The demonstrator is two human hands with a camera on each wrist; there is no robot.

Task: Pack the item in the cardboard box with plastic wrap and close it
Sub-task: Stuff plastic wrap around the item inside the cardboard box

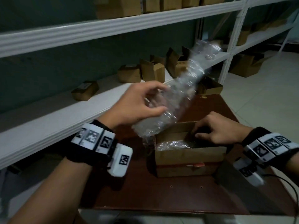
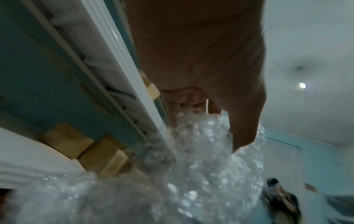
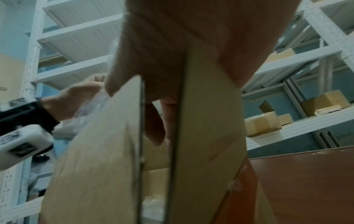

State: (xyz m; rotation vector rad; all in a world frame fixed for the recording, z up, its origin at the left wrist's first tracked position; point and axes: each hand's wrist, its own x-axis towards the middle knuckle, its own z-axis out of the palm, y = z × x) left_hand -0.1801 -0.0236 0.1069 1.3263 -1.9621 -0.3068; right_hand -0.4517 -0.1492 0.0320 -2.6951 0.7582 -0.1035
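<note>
An open cardboard box (image 1: 186, 156) stands on the brown table (image 1: 161, 194), with some bubble wrap (image 1: 169, 144) lying inside it. My left hand (image 1: 137, 107) is raised to the left above the box and pinches a long strip of bubble wrap (image 1: 182, 88) that trails up and away; the left wrist view shows the same wrap (image 2: 201, 166) under my fingers (image 2: 245, 128). My right hand (image 1: 216, 129) reaches into the box from the right. Its fingers (image 3: 153, 124) are curled over a flap (image 3: 208, 121) of the box. Something dark lies under those fingers; I cannot make it out.
White metal shelving (image 1: 64, 113) runs along the left and back, carrying several small cardboard boxes (image 1: 129, 73). Another open carton (image 1: 210, 88) sits just beyond the table's far edge. Pale tiled floor (image 1: 262, 94) lies to the right.
</note>
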